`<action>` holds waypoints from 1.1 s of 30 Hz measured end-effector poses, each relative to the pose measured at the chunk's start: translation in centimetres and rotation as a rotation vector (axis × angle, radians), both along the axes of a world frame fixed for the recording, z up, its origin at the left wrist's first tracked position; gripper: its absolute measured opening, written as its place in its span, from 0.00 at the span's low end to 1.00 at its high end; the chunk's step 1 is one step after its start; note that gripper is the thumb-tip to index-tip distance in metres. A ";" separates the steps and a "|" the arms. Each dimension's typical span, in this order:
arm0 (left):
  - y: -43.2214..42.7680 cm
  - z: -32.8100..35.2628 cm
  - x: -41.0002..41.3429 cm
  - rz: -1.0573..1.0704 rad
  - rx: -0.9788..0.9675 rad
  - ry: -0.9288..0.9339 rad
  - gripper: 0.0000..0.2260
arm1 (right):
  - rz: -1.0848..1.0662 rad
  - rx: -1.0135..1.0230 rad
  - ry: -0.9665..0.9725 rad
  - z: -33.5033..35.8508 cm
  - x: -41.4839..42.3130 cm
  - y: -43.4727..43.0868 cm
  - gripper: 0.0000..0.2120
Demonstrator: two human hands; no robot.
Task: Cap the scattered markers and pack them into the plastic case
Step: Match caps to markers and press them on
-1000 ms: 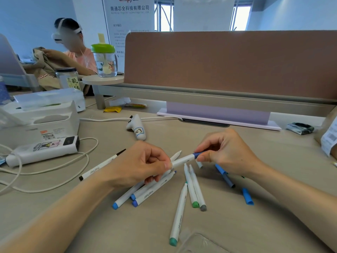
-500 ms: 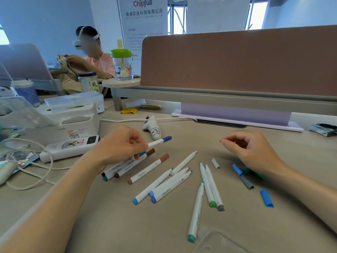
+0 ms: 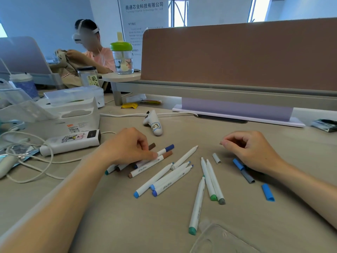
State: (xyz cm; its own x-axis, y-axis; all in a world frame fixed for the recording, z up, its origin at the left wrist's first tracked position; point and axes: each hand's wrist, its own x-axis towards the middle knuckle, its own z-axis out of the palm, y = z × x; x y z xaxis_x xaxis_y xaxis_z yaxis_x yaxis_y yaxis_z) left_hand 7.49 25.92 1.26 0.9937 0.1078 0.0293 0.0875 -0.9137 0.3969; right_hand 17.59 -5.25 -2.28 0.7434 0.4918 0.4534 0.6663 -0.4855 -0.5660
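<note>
Left hand (image 3: 131, 146) pinches a blue-capped marker (image 3: 165, 150) against the capped markers (image 3: 149, 168) on the desk (image 3: 109, 207). Right hand (image 3: 252, 149) hovers loosely curled, holding nothing, over loose caps (image 3: 238, 164). Uncapped markers (image 3: 184, 157) lie between them, and the clear plastic case (image 3: 218, 240) sits at the near edge.

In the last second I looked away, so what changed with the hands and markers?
The right hand let go of the blue-capped marker and drew back, empty. The left hand carried it left and lowered it onto the capped pile, still pinching it. Uncapped markers and loose caps lie as before.
</note>
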 end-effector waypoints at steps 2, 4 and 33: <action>-0.4 0.1 -0.1 -0.050 0.006 0.045 0.12 | -0.004 -0.010 -0.003 -0.1 0.0 0.0 0.05; -0.7 0.1 -0.2 -0.077 0.029 0.073 0.10 | -0.002 -0.017 -0.007 -0.1 0.0 0.0 0.05; -3.5 0.4 -1.0 -0.103 0.021 0.329 0.09 | -0.012 -0.526 0.251 3.7 1.7 -2.9 0.16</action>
State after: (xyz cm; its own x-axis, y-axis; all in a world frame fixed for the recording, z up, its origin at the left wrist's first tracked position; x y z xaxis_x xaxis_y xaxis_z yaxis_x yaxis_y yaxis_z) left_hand 6.47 22.43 1.64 0.9559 0.0095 -0.2934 0.1148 -0.9320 0.3439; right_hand 19.25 -8.17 1.47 0.8036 0.5938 -0.0400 0.5356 -0.7508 -0.3865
